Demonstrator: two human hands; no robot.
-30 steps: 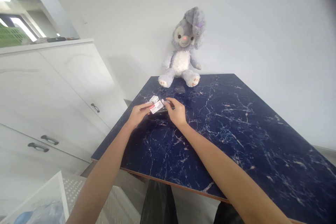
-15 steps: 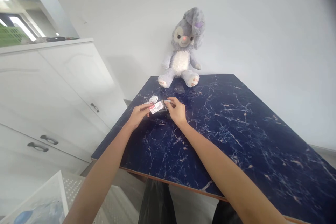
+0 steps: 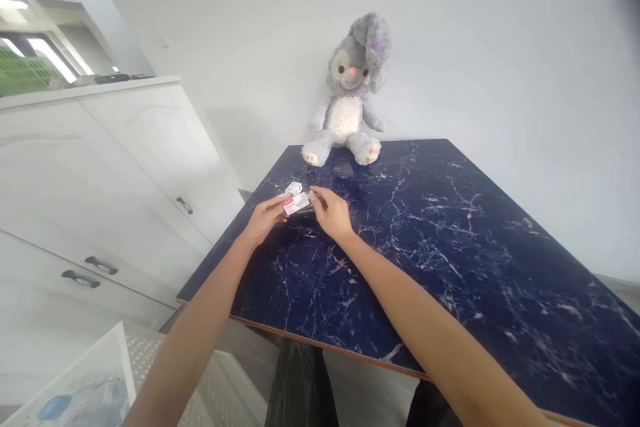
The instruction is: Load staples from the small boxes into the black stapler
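Note:
My left hand is closed on a small white-and-red box, held tilted above the table by its left end. At the box's right end is my right hand, its thumb and fingers pinched together. A small pale piece shows at those fingertips, too small to name. Just behind the held box is a second small white box, partly covered by the first. Something dark and flat lies beneath the held box, mostly hidden by it and my hands.
A grey plush rabbit sits against the wall at the back of the blue marbled table. White cabinets stand to the left. At lower left, a white crate is beside the table's front edge.
My right hand has shifted slightly left, closer to the held box, and the gap between its fingertips and the box has narrowed. The left hand keeps its hold. The view has shifted a little.

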